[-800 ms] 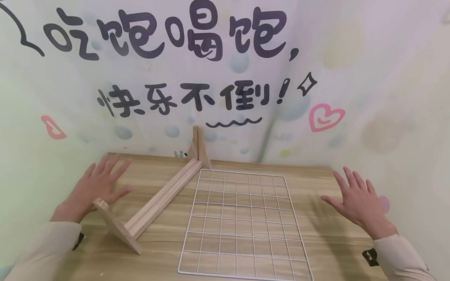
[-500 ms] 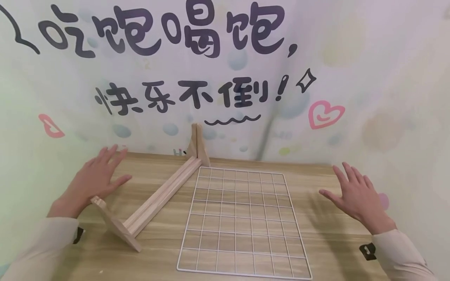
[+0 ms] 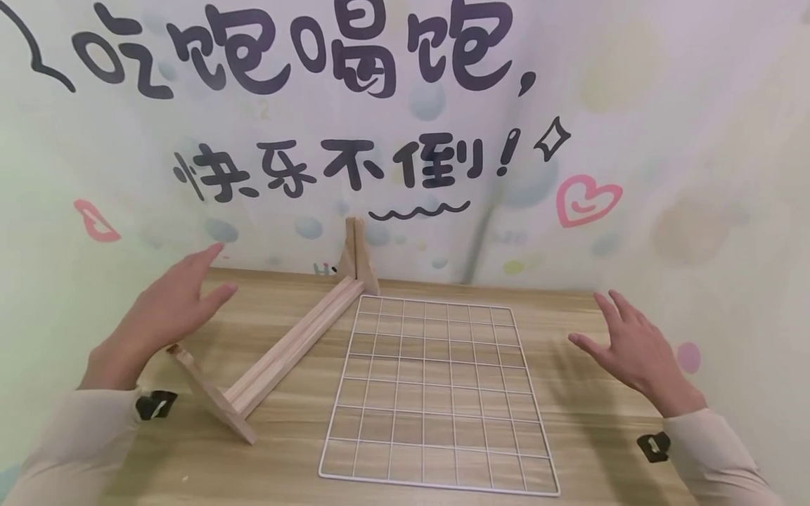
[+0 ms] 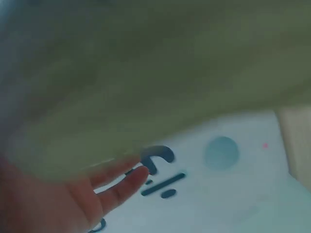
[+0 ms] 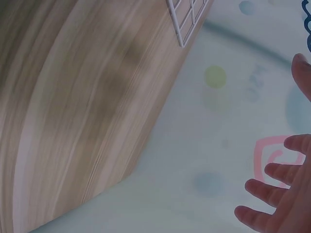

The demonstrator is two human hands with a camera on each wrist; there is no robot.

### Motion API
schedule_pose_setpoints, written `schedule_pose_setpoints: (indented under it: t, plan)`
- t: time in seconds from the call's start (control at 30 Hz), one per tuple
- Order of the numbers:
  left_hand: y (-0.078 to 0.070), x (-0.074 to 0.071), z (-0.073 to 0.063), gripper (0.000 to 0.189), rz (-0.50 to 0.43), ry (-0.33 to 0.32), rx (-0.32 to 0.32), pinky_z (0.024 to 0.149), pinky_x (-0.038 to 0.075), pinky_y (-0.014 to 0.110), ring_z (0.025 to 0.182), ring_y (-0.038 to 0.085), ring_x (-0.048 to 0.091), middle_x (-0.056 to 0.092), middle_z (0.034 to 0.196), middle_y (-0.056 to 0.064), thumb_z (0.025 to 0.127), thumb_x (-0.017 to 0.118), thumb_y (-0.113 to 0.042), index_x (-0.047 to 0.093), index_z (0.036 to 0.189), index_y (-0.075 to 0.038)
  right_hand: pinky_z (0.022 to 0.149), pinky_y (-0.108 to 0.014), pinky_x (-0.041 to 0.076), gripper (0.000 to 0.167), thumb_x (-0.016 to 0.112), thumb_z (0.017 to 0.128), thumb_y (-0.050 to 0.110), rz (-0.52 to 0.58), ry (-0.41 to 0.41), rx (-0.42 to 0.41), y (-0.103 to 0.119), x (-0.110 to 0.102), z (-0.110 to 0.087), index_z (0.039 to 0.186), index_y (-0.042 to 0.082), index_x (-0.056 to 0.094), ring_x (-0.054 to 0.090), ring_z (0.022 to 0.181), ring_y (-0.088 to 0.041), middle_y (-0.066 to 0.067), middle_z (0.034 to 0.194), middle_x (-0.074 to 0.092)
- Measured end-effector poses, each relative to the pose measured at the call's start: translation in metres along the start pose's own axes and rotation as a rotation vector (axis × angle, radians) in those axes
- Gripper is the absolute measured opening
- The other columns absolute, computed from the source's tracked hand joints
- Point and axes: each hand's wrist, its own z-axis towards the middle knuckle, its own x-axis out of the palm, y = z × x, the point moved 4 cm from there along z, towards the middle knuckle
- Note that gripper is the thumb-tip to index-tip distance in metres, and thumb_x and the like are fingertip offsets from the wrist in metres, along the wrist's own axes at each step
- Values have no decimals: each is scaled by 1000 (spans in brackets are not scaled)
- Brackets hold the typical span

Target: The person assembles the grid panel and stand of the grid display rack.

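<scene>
My left hand (image 3: 158, 313) is raised over the left side of the table, fingers extended and thumb apart, holding nothing. Just below it stands a wooden stand: a grooved bar (image 3: 297, 344) joins a near end piece (image 3: 211, 397) and a slotted far end piece (image 3: 357, 254). To the right of the stand, a white wire grid panel (image 3: 443, 485) lies flat on the table. My right hand (image 3: 642, 355) hovers beyond the panel's right edge with fingers spread, touching nothing. In the left wrist view, a blurred olive shape (image 4: 170, 73) hides part of the left hand (image 4: 63, 206).
The wood-grain table (image 3: 278, 464) ends at a pale wall covering (image 3: 633, 84) printed with dark characters and a pink heart (image 3: 585, 202). In the right wrist view a corner of the tabletop (image 5: 97, 107) shows. Black pieces (image 3: 156, 405) sit at both cuffs.
My left hand has risen and turned, its fingers now lined up closer together. The right hand has shifted slightly left and turned a little. Stand and grid panel stay where they were.
</scene>
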Motion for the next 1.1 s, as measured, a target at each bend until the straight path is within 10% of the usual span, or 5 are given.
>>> schedule_pose_setpoints:
  t: [0.47,0.83,1.1]
  plan:
    - [-61,52,-6,65,53,11,-3,108,28,70,134,52,39,43,146,31,99,55,-29,32,151,2,89,-72,40,90,59,93,56,64,87,1,20,18,6,148,-9,30,39,126,-57,-33,148,33]
    - [-72,98,-1,64,-86,92,-80,101,41,65,130,48,47,44,147,30,100,55,-29,32,152,0,102,-70,34,91,45,99,59,173,242,82,32,42,4,149,-14,24,35,132,-58,-40,148,30]
    - [-70,129,6,64,-221,178,-143,92,49,55,115,37,57,46,145,28,100,52,-29,31,153,1,89,-61,49,85,42,102,55,263,278,107,36,61,1,145,-18,31,59,114,-50,-41,143,39]
